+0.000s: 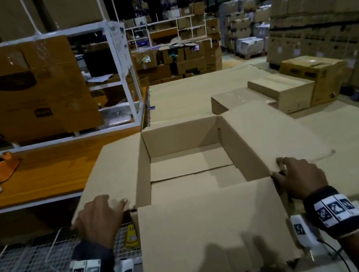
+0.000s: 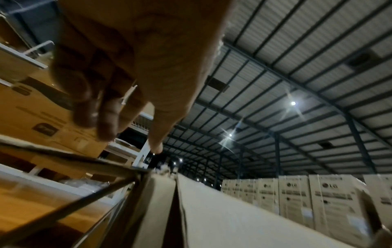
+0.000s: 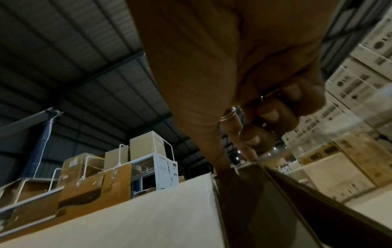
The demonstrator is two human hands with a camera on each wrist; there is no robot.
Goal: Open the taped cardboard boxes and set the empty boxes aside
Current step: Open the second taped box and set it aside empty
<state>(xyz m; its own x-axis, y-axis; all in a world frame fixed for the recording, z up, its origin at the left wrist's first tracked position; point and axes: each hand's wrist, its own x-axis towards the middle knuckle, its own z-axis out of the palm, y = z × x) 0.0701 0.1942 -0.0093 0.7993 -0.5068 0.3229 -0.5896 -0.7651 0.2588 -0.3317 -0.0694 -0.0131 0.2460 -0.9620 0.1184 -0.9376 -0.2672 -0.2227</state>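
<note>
An empty cardboard box (image 1: 190, 165) stands open in front of me in the head view, all of its flaps spread outward. My left hand (image 1: 100, 212) lies over the near end of the left flap (image 1: 117, 170), thumb pointing at the box corner. In the left wrist view its fingers (image 2: 106, 120) hang loosely curled just above the flap edge and hold nothing. My right hand (image 1: 298, 175) pinches the near end of the right flap (image 1: 269, 134). The right wrist view shows its thumb (image 3: 212, 142) tucked into the corner beside the near flap (image 3: 148, 218).
An orange worktop (image 1: 38, 182) at left carries an orange tape dispenser (image 1: 1, 164), below a white shelf frame (image 1: 124, 73) full of cartons. Closed boxes (image 1: 283, 91) lie on flat cardboard sheets (image 1: 352, 129) behind. A wire basket (image 1: 27, 258) sits low left. Stacked cartons (image 1: 330, 1) rise at right.
</note>
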